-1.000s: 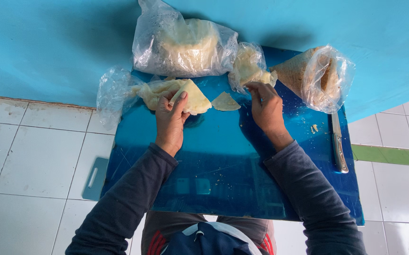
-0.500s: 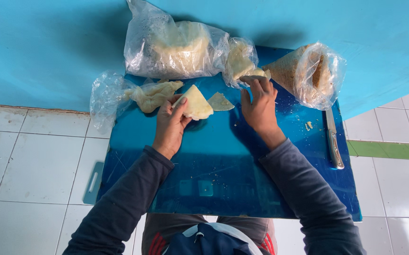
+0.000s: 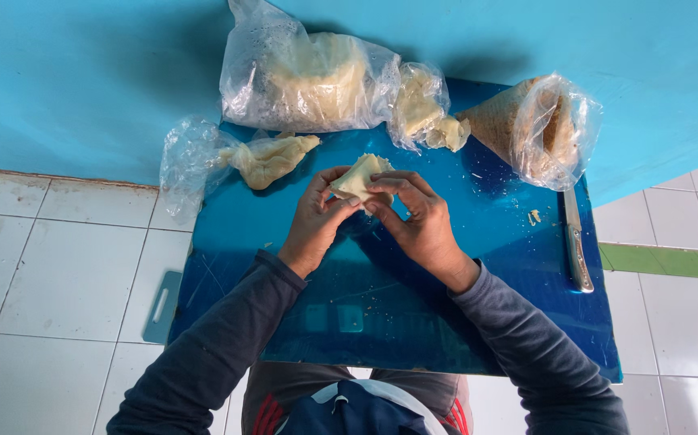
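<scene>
A single head-worn camera looks steeply down, close above the blue board (image 3: pixel 446 322), facing the turquoise wall (image 3: pixel 83 72) at twelve o'clock.

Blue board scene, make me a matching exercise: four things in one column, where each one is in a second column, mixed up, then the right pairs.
Things:
1. knife
2. dough piece
3. big bag
4. cone bag

Places:
A. held between left hand and right hand
B. far right corner of the board
C. along the board's right edge
D. far edge of the board, against the blue wall

Pairs: 1-C, 2-A, 3-D, 4-B
</scene>
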### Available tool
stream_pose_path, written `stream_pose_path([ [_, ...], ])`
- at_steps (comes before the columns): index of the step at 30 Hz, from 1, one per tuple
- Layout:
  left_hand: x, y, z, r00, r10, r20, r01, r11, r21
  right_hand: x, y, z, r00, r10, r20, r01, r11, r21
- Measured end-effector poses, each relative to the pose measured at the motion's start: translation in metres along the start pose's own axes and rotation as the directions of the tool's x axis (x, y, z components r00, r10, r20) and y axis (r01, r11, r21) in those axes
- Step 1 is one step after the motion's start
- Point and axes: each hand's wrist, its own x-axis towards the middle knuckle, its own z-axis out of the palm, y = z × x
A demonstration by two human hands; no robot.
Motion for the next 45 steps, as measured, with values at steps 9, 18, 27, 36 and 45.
stream_pose_path([
  [9, 0.002, -0.005, 0.001, 0.998, 0.053, 0.032, -0.053, 0.998, 0.024, -0.002, 0.010, -0.002, 0.982, 0.185, 0.045, -0.189, 0.926, 0.325],
  [18, 0.000, -0.007, 0.001, 0.998, 0.069, -0.010, -0.067, 0.986, 0.152, -0.001, 0.010, -0.002, 0.949, 0.295, 0.112, -0.316, 0.896, 0.311],
  [27, 0.000, -0.009, 0.001, 0.995, 0.081, -0.057, -0.065, 0.969, 0.238, 0.001, -0.002, -0.002, 0.993, 0.108, 0.047, -0.109, 0.994, 0.014],
  [36, 0.001, -0.004, -0.001, 0.994, -0.006, -0.108, 0.024, 0.986, 0.164, 0.024, 0.014, -0.018, 0.747, 0.621, 0.237, -0.613, 0.507, 0.605],
  [45, 0.005, -0.001, -0.007, 0.968, -0.045, -0.247, 0.068, 0.994, 0.085, 0.038, 0.011, -0.030, 0.747, 0.646, 0.159, -0.488, 0.369, 0.791],
])
